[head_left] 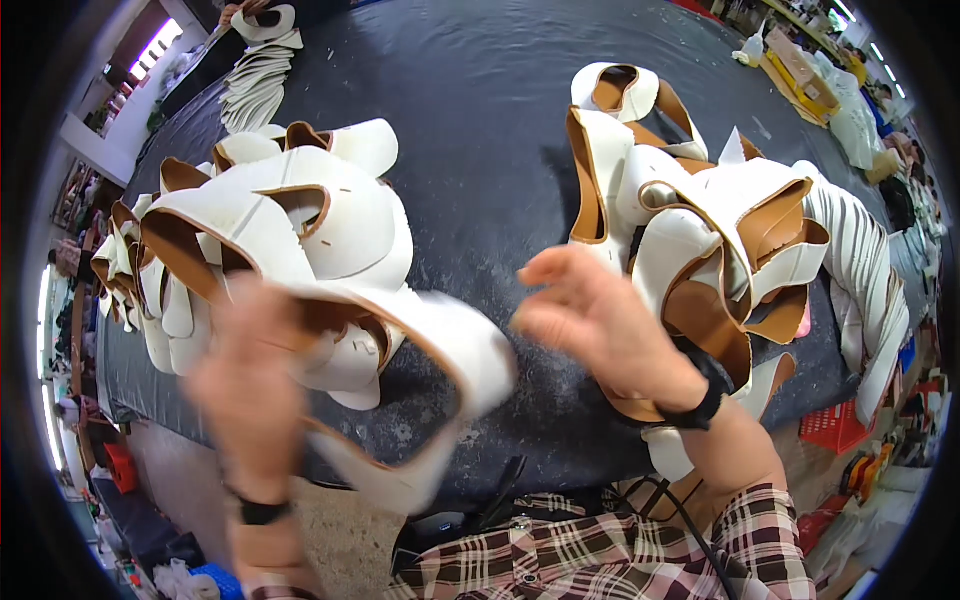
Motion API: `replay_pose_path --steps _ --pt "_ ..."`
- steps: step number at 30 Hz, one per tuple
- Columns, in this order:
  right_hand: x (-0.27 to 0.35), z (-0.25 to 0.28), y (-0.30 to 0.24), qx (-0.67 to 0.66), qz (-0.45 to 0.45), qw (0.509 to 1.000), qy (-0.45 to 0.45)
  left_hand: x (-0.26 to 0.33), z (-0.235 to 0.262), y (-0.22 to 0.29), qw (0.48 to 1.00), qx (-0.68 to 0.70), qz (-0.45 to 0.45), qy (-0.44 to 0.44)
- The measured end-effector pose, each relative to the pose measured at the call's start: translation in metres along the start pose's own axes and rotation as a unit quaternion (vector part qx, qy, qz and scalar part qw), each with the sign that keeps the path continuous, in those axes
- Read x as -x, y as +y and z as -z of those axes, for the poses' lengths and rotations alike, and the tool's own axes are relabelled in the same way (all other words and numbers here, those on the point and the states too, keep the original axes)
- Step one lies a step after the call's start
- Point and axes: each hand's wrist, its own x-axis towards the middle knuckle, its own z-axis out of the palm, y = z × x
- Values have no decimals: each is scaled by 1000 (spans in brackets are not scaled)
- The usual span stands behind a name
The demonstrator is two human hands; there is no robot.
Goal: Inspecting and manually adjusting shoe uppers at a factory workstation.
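Observation:
My left hand [250, 370], smeared by motion, is closed on a white shoe upper [478, 345] with a tan lining. The upper's loop stretches to the right of the hand and is blurred too. Behind it, a heap of similar white uppers [345, 235] covers the left of the table. My right hand [590, 305] hovers at the left edge of another pile of uppers [690, 180]. Its thumb and fingers are curled but apart, with nothing between them.
The dark-covered table [480, 130] carries both heaps. A neat stack of white pieces [255, 90] stands at the far left, where another person's hand [228, 15] shows. More stacked white pieces [860, 250] hang over the right edge, near a red basket [838, 428].

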Motion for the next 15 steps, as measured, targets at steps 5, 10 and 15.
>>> replay_pose_path --steps 5,10,15 --pt "-43 35 30 364 99 922 83 -142 68 -118 957 -254 -46 130" --pt "-57 35 55 545 -63 829 106 -146 9 -167 983 -167 28 65" --pt "-20 13 25 428 43 903 -5 -134 15 -143 968 -206 -1 145"
